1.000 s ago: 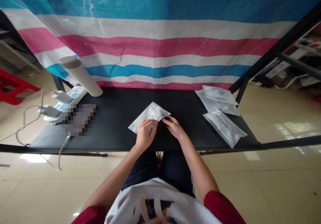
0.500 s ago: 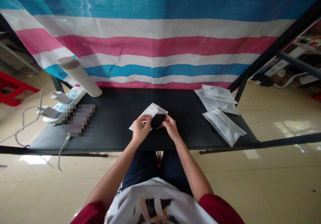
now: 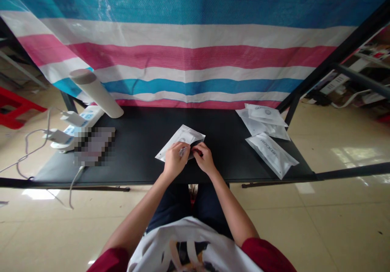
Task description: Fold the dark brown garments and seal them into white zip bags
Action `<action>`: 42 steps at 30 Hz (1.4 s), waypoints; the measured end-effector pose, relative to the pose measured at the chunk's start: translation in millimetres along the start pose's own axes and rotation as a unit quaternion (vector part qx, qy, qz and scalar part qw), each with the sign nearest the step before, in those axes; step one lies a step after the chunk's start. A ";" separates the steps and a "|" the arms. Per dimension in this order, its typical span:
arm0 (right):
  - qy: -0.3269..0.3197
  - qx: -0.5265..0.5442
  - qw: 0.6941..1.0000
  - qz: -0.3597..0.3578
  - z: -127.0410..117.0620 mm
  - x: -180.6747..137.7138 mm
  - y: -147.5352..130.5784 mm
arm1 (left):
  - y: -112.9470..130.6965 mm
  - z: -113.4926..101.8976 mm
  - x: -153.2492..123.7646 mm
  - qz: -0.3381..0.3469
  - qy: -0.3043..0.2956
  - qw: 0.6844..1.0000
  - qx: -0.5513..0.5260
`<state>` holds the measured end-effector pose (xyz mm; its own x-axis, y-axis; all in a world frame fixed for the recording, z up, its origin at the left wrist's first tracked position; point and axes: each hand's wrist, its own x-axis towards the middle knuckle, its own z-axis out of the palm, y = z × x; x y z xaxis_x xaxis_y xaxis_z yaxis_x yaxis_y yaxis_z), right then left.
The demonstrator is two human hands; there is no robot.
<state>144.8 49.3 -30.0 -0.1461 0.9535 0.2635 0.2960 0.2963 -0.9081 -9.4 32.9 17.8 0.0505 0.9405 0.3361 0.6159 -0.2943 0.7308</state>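
Note:
A white plastic pouch (image 3: 174, 142) with faint grey print lies slanted on the black tabletop in front of me. My left hand (image 3: 176, 158) grips it at its near right side, fingers curled and closed. Close beside it, my right hand (image 3: 204, 159) has its fingers pinched at the pouch's right end, on a black item (image 3: 199, 143) that shows only as a dark strip there. The hands hide most of this item, so its kind and how far it sits inside the pouch cannot be made out.
Several similar white pouches (image 3: 271, 152) lie at the table's right end. On the left are a pale bottle (image 3: 99, 95), a power strip (image 3: 87, 119) with chargers, and a blurred-out phone (image 3: 96, 146) on a cable. A striped sheet (image 3: 189, 56) hangs behind the black table (image 3: 137, 166).
The black item, broadly visible before between my hands, is now mostly covered. My left hand has shifted slightly right, and my fingers have come closer together. The pouch lies flatter.

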 end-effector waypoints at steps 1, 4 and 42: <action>-0.014 -0.010 1.000 -0.012 0.0 -0.6 -0.9 | 1.4 -0.3 -0.5 0.019 -0.006 1.000 0.018; -0.026 -0.034 0.999 -0.019 2.0 -2.0 -0.7 | 4.5 -1.5 -1.3 0.061 -0.010 0.997 0.053; -0.037 0.077 0.994 0.069 3.1 -4.0 4.7 | -25.5 -0.9 -5.5 0.205 -0.085 0.961 0.164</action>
<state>143.9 46.6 -36.4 -0.1837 0.9765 0.1128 0.1718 0.1448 -0.9744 -26.0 35.1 -2.1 0.4519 0.7798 0.4332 0.7302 -0.6023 0.3225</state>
